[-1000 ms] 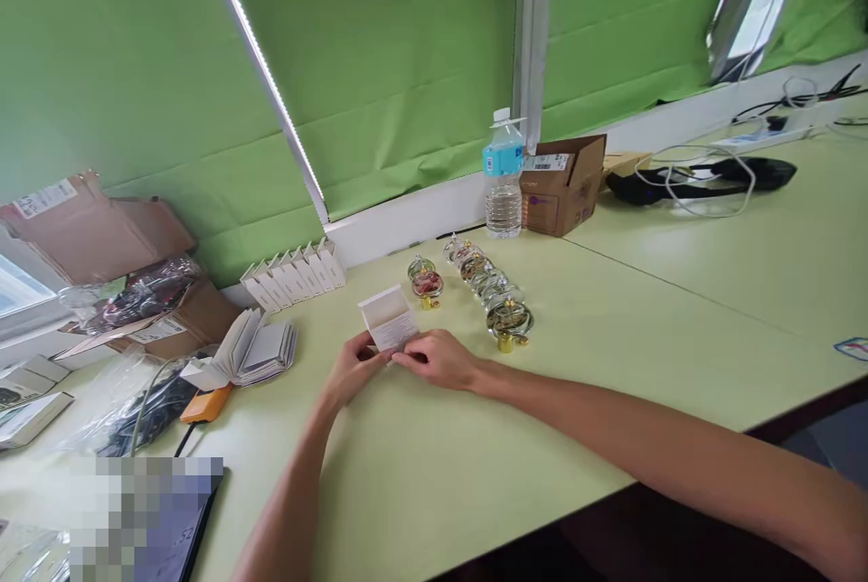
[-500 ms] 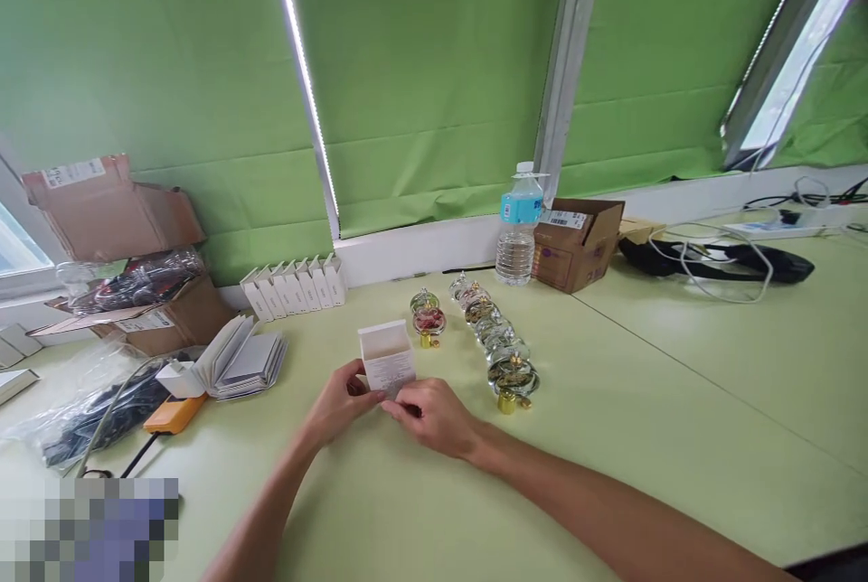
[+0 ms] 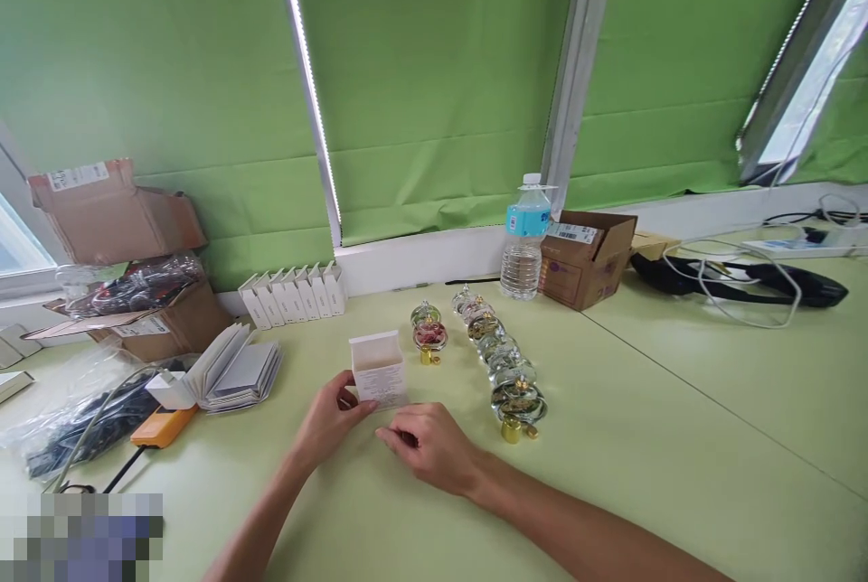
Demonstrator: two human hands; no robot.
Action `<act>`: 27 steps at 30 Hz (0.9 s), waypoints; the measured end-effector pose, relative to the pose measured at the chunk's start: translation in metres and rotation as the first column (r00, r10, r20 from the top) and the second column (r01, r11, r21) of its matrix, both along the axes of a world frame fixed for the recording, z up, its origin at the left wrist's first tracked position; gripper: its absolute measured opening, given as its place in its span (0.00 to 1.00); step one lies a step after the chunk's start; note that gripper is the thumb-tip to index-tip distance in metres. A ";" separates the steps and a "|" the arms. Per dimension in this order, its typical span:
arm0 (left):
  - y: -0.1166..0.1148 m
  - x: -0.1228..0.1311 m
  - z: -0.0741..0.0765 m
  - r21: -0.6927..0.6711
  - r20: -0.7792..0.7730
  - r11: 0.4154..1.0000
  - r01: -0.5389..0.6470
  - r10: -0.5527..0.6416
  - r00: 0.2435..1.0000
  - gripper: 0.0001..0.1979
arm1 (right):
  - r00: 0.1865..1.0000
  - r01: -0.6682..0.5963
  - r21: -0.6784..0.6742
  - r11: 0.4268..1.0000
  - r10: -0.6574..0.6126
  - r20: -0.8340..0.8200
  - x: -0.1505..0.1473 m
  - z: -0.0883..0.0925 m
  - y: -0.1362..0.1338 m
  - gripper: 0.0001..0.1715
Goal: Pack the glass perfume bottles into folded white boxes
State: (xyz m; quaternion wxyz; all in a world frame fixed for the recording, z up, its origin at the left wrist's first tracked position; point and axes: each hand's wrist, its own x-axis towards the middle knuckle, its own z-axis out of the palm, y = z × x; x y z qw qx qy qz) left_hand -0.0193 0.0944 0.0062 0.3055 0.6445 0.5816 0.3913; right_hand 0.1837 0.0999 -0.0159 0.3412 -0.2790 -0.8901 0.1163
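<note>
A small white carton [image 3: 378, 372] stands upright with its top open and fine print on the side facing me. My left hand [image 3: 332, 419] grips its lower left corner, thumb on the printed face and fingers at the side. Just in front of the carton's lower right, my right hand [image 3: 434, 448] is curled, thumb and forefinger together; whatever it may hold is hidden. Behind the carton are glass perfume bottles, one green [image 3: 425, 314] and one red [image 3: 429, 335], with a gold cap [image 3: 427, 354] beside them. To the right runs a row of several clear bottles [image 3: 512, 371] with another gold cap [image 3: 511, 429].
Several thin white boxes [image 3: 293, 297] lean in a row by the wall. An open stack of booklets [image 3: 237, 371], an orange device [image 3: 163, 427] and cardboard boxes [image 3: 169, 320] lie left. A water bottle [image 3: 524, 243], a brown carton [image 3: 587, 261] and a black strap-like object [image 3: 810, 288] sit at the back right.
My right hand has drawn back slightly from the carton's lower front. The left hand still holds the carton; the whole view has shifted a little.
</note>
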 end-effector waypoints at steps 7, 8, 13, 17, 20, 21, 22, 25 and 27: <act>0.000 -0.002 0.001 0.034 -0.083 0.997 -0.069 0.072 0.994 0.19 | 1.000 0.006 -0.008 1.000 -0.006 0.006 0.000 -0.001 0.000 0.24; 0.000 -0.003 0.001 0.037 -0.093 0.997 -0.073 0.076 0.993 0.19 | 1.000 0.007 -0.011 1.000 -0.007 0.007 0.000 -0.001 0.000 0.23; -0.002 -0.009 0.004 0.061 -0.128 0.996 -0.058 0.066 0.990 0.24 | 1.000 -0.001 -0.015 1.000 0.001 0.023 0.001 -0.001 0.001 0.22; 0.002 -0.025 0.008 0.150 -0.149 0.979 -0.138 0.160 0.976 0.25 | 0.999 -0.014 -0.041 0.999 0.015 0.030 0.001 0.001 0.000 0.23; 0.007 -0.048 0.010 0.241 -0.193 0.927 -0.286 0.335 0.922 0.22 | 0.999 -0.028 -0.053 0.998 0.030 0.036 0.002 0.002 0.000 0.23; 0.007 -0.057 0.010 0.274 -0.216 0.904 -0.328 0.390 0.895 0.21 | 0.999 -0.030 -0.055 0.998 0.032 0.037 0.002 0.002 0.000 0.23; 0.007 -0.066 0.011 0.307 -0.240 0.881 -0.361 0.438 0.866 0.19 | 0.999 -0.031 -0.059 0.998 0.033 0.036 0.002 0.002 0.000 0.23; 0.005 -0.090 0.012 0.391 -0.303 0.820 -0.417 0.543 0.783 0.16 | 0.998 -0.053 -0.088 0.995 0.056 0.032 0.003 0.002 0.001 0.22; 0.002 -0.102 0.013 0.417 -0.332 0.792 -0.446 0.590 0.736 0.15 | 0.997 -0.066 -0.103 0.992 0.070 0.034 0.003 0.001 0.002 0.22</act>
